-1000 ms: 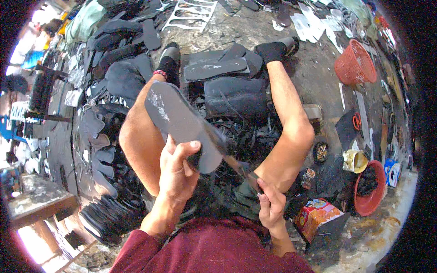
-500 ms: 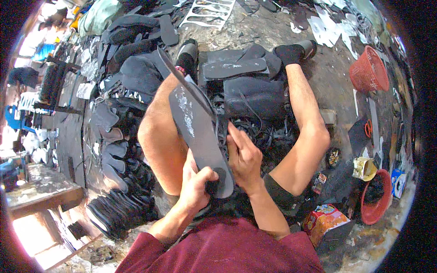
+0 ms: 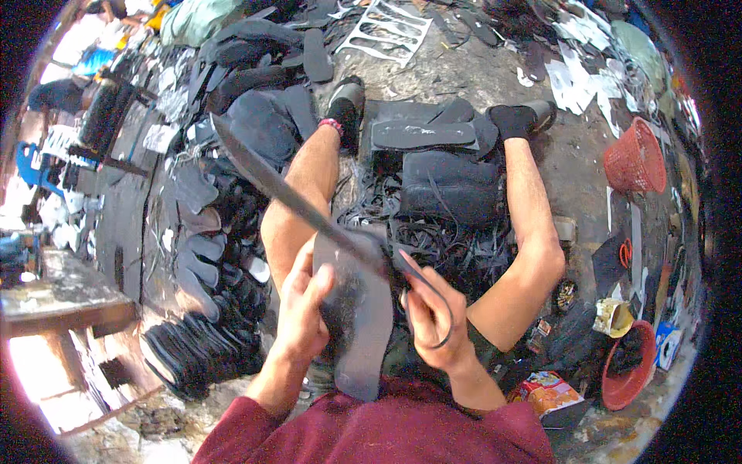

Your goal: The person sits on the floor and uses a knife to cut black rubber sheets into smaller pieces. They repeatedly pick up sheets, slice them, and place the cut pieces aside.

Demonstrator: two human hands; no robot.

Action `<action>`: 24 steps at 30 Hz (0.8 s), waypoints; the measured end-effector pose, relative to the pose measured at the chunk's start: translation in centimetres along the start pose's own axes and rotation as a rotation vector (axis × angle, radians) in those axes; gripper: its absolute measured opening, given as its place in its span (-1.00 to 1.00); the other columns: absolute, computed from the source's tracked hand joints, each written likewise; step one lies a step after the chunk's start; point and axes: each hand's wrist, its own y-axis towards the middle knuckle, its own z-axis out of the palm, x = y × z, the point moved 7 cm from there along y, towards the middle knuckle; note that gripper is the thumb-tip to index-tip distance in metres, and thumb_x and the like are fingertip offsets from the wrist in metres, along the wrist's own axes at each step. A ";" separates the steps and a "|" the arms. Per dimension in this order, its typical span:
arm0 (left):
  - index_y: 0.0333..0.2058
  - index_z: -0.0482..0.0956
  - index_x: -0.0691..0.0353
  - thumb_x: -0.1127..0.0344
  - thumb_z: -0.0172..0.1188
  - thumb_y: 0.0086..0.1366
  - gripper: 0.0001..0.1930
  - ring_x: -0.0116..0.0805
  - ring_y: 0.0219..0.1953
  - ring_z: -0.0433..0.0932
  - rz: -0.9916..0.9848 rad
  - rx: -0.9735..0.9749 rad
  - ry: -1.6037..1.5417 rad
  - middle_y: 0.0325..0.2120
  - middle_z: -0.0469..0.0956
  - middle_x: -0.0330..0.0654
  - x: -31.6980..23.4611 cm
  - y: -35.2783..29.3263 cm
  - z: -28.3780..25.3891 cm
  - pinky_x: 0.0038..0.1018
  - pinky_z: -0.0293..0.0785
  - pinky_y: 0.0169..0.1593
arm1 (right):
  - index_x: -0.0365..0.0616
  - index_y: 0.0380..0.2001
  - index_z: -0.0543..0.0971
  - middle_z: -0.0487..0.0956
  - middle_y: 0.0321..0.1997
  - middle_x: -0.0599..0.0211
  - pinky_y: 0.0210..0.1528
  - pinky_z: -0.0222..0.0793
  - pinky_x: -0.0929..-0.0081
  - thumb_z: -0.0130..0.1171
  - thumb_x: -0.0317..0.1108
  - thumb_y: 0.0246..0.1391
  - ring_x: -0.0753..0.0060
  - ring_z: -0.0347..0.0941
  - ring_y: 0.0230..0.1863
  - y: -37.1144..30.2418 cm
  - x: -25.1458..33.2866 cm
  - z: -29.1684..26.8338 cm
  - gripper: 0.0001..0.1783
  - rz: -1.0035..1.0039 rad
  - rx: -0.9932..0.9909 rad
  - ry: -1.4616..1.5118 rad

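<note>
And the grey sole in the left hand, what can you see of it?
The grey sole is flat, apparently foam or rubber, with a rounded lower end and a darker patch toward its left side. It is held lengthwise, lower end toward the maroon shirt. The left hand holds it at its left edge. A long, dark, blurred piece crosses in front of its upper part.

No words or numbers are showing legibly. A red and orange carton (image 3: 545, 393) is sitting at the lower right, its colourful print blurring too much to make out. A blue and white box (image 3: 666, 346) is lying just beside a red basket (image 3: 630, 388), its marks appearing too small to read. A small packet (image 3: 539, 332) is lying farther up from the carton, its printing also looking indistinct
</note>
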 end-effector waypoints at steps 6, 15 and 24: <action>0.00 0.52 0.22 0.05 0.26 0.30 -0.57 -0.41 -0.18 0.60 -0.297 0.041 -0.131 -0.17 0.62 -0.24 0.2 -1.9 -0.7 -0.45 0.53 -0.09 | -0.13 0.06 0.56 0.52 -0.43 0.15 -0.39 0.41 0.27 0.08 -0.29 0.23 0.09 0.47 -0.46 -12.0 -4.9 -1.5 -0.64 0.038 -0.014 -0.164; -0.07 0.57 0.33 0.11 0.40 0.17 -0.53 -0.31 -0.15 0.60 -0.223 0.082 0.074 -0.16 0.64 -0.13 0.3 -4.0 -0.3 -0.38 0.48 0.00 | 0.03 0.07 0.60 0.53 -0.47 0.23 -0.48 0.41 0.24 0.26 -0.41 0.00 0.14 0.45 -0.54 -8.3 -1.5 -6.5 -0.52 -0.062 0.120 -0.282; -0.21 0.65 0.27 0.21 0.44 0.16 -0.69 -0.46 -0.29 0.58 -0.305 0.212 0.343 -0.32 0.66 -0.26 0.6 -5.6 2.3 -0.48 0.49 -0.15 | 0.12 0.29 0.38 0.58 -0.48 0.29 -0.51 0.47 0.27 0.16 -0.22 0.19 0.20 0.53 -0.56 -2.3 2.2 -8.1 -0.42 -0.110 0.385 -0.347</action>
